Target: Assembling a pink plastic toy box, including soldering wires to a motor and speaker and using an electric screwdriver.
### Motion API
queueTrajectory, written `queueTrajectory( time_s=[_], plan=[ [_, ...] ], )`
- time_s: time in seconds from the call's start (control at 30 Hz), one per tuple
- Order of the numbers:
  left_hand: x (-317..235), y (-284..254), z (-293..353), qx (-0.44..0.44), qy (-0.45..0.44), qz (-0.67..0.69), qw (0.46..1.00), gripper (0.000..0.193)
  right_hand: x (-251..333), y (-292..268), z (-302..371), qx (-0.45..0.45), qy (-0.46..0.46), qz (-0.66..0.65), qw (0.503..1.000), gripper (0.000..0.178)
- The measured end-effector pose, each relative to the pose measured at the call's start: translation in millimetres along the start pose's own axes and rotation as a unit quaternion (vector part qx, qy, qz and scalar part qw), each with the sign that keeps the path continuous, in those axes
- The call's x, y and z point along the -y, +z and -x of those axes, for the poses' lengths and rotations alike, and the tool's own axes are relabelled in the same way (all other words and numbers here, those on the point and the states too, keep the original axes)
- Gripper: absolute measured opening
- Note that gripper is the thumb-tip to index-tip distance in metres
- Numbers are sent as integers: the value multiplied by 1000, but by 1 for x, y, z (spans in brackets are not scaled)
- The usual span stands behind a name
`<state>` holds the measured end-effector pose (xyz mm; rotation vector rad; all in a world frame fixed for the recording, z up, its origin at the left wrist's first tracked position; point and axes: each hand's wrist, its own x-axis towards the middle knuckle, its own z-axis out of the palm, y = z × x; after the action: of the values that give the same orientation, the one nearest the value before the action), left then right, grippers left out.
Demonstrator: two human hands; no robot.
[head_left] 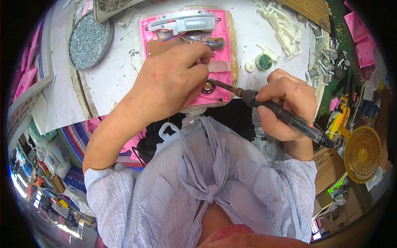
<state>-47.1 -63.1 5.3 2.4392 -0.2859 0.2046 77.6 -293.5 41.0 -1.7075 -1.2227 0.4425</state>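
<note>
A soldering iron [285,118] with a black handle is gripped in my right hand [289,101]. Its tip points left and reaches the edge of a small round speaker [208,86], which sits in the lower part of a pink plastic casing [224,28]. My left hand [173,76] rests over the casing's left side, fingers curled and closed close to the speaker. What they pinch, if anything, is hidden. Inside the casing are a grey-white plastic housing [186,25], a metal motor [214,43], a brown board [157,48] and thin red, blue and yellow wires.
At the upper left stands a round dish [111,38] full of small screws [87,40]. White plastic parts [283,33] lie at the upper right, near a green-topped round jar [264,62] and a small white disc [250,66]. A yellow fan [363,154] is at far right.
</note>
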Motion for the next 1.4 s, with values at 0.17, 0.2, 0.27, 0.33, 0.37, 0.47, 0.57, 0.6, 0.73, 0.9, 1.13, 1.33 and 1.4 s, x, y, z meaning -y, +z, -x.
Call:
queueTrajectory(
  time_s=[0.17,0.2,0.27,0.33,0.37,0.47,0.57,0.6,0.73,0.9,1.13,1.33,1.4],
  plan=[
    [0,0,0,2,-5,3,1000,20,4,-1,-5,5,17,6,1000,25],
    [-1,0,0,1,-4,1,1000,20,4,0,-5,4,18,8,1000,26],
    [-1,0,0,-1,-2,-2,1000,20,5,1,-5,2,24,12,1000,25],
    [-1,0,-1,4,-1,-5,1000,20,8,2,-5,-4,42,15,999,24],
    [-1,0,-2,6,-1,-7,1000,20,10,3,-5,-10,57,14,998,22],
    [-2,-1,-2,11,0,-12,1000,20,21,7,-7,-30,125,1,992,18],
    [-2,-1,-1,15,-6,-15,1000,20,23,3,-8,-26,149,-19,988,14],
    [-2,-1,-1,14,-4,-13,1000,20,22,0,-8,-20,147,-26,989,13],
    [-2,-2,0,14,-2,-16,1000,20,20,-5,5,-70,116,-53,989,13],
    [-2,-2,-1,11,4,-17,1000,21,22,-10,14,-94,142,-69,983,14],
    [-2,0,2,-9,5,-7,1000,23,18,-11,20,-130,123,-88,980,15],
    [-1,-6,13,-27,21,41,999,37,15,-14,26,-152,107,-101,977,16],
    [-8,-5,14,5,43,-16,999,37,12,-15,25,-148,98,-97,979,16]
  ],
)
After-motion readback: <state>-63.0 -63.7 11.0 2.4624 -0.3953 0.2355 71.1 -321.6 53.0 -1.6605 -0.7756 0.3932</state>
